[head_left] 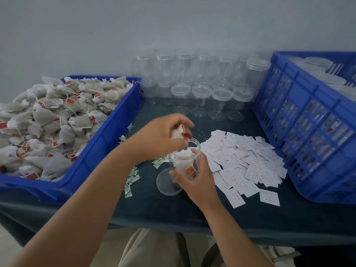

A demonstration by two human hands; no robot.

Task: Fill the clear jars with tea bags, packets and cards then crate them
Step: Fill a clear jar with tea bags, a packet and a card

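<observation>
My right hand (194, 180) grips a clear jar (185, 157), tilted with its mouth up and left, above the dark table. Tea bags with red tags lie inside the jar. My left hand (161, 137) holds a white tea bag (178, 132) with a red tag right at the jar's mouth. The jar's clear lid (165, 185) lies flat on the table under the jar. White cards (248, 162) with red print are spread to the right. Small green-and-white packets (133, 176) lie scattered to the left of the lid.
A blue bin (100, 141) heaped with tea bags fills the left side. Rows of empty clear jars (200, 79) stand at the back against the wall. A blue slatted crate (312, 128) on the right holds lidded jars.
</observation>
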